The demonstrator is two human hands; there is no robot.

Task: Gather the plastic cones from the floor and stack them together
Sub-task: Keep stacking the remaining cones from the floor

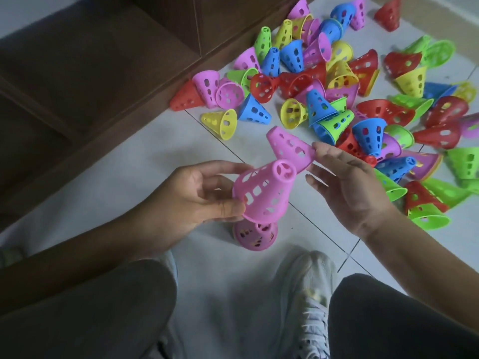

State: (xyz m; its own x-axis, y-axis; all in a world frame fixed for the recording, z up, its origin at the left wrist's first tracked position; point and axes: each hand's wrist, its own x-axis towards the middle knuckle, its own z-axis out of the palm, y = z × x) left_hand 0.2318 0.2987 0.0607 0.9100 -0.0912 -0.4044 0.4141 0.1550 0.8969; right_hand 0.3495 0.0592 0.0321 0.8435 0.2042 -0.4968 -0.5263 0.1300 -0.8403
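Note:
My left hand (204,193) grips a pink perforated cone (261,190) by its wide rim, thumb and fingers curled round it, its narrow top pointing up and right. My right hand (347,182) holds a second pink cone (290,147) at its rim with the fingertips, just above and right of the first. A pink stack (255,235) stands on the floor below my left hand. Several loose cones in red, blue, green, yellow and pink (337,99) lie scattered on the tiles at the upper right.
A dark wooden cabinet (103,60) runs along the upper left, with cones lying against its base. My knees and a white sneaker (308,294) fill the bottom of the view. White floor tiles (207,141) lie between me and the pile.

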